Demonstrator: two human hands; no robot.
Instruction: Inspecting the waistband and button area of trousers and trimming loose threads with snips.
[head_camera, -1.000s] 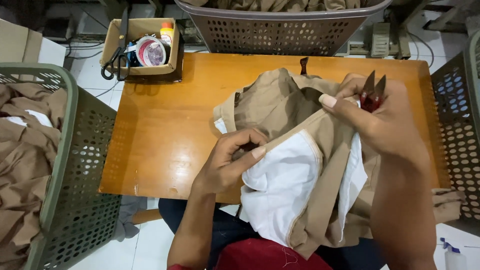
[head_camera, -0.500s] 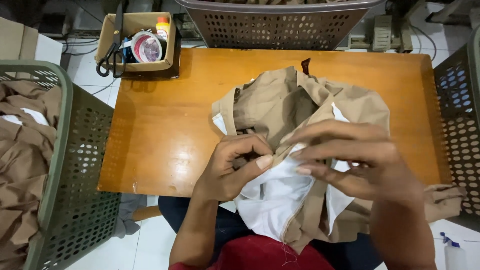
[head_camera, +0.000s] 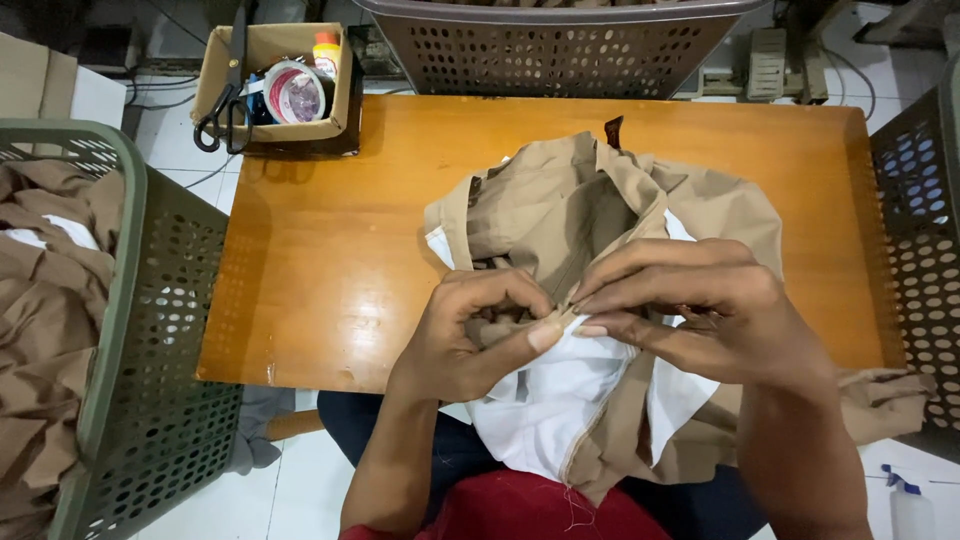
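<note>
Head view: both hands pinch one seam of the tan garment (head_camera: 590, 215) lying at the table's (head_camera: 330, 250) near edge. The left hand (head_camera: 470, 335) and right hand (head_camera: 690, 300) have fingertips clamped together on cloth beside its white lining (head_camera: 545, 400).

This is a garment sewing workshop. Perforated plastic baskets (head_camera: 140, 330) piled with tan fabric flank a wooden worktable (head_camera: 330, 250), a cardboard box (head_camera: 275, 85) holds black scissors (head_camera: 222, 100) and tape, and a sewing-machine pedal (head_camera: 768, 62) sits on the tiled floor.
</note>
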